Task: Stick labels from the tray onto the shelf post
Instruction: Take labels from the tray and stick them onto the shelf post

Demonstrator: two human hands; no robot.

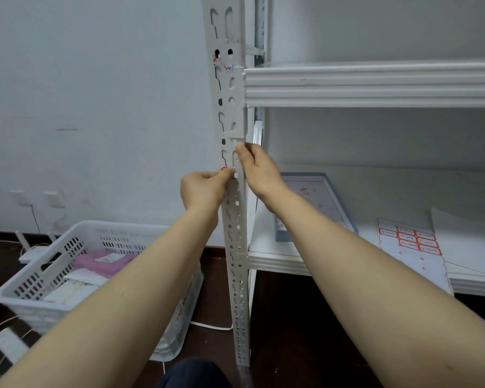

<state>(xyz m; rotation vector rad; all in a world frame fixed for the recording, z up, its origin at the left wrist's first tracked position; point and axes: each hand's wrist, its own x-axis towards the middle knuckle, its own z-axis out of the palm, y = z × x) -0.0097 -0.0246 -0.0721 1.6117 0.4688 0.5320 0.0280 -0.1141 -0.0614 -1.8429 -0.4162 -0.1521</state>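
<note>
steady the white perforated metal shelf post (pixel 237 219) with the right hand (pixel 259 169) gripping its edge, lay the small red-edged label (pixel 225 169) pinched in the left hand (pixel 203 189) flat against the post face, press from one end outward

Basket (pixel 95 224) on floor (pixel 291 326) left of shelf post (pixel 237 275); tray (pixel 341 205) and label sheet (pixel 412 243) laid on shelf (pixel 381 191) at right.

We see a plain off-white painted wall (pixel 81 93), scuffed low down, with two white wall sockets (pixel 51 198) just above the dark brown floor (pixel 305 317). A white perforated plastic basket (pixel 53 247) sits on the floor at left, with a white power strip (pixel 7 343) and cables beside it. White ribbed metal shelf beam (pixel 375 85) at right. Light is flat and even.
</note>
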